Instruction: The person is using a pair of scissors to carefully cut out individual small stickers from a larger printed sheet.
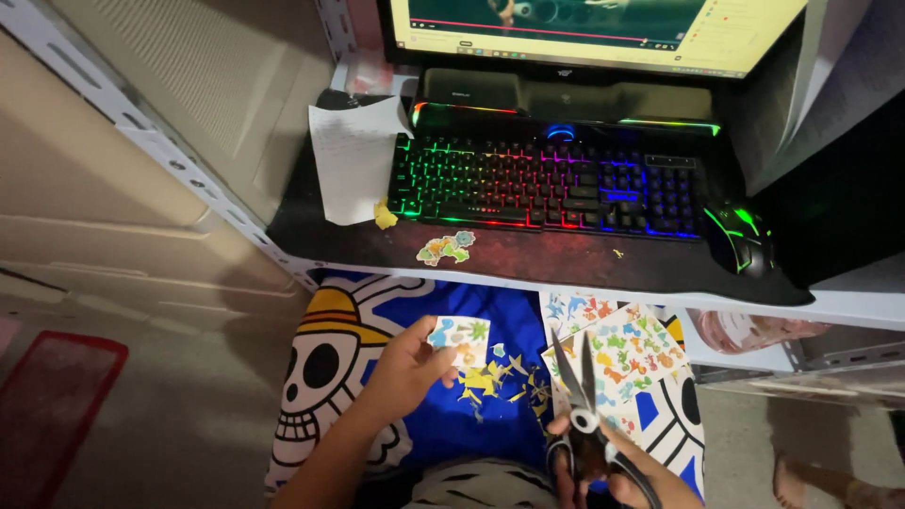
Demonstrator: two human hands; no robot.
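Observation:
My left hand [401, 366] pinches a small white piece of sticker sheet [459, 337] printed with colourful figures, held over my lap. My right hand [603, 467] grips black-handled scissors [576, 379], whose blades point up and away and stand slightly apart. The blades lie over a larger sticker sheet [630, 354] that rests on my lap to the right. Yellow paper scraps [492, 379] lie between the two hands on a blue cloth [481, 415] with a skull and straw hat print.
A desk edge [528, 278] runs above my lap. On it are a rainbow-lit keyboard [542, 181], a green-lit mouse [738, 236], a cut-out sticker [447, 248], a white paper note [353, 158] and a monitor [594, 33]. A red mat [47, 396] lies on the floor at left.

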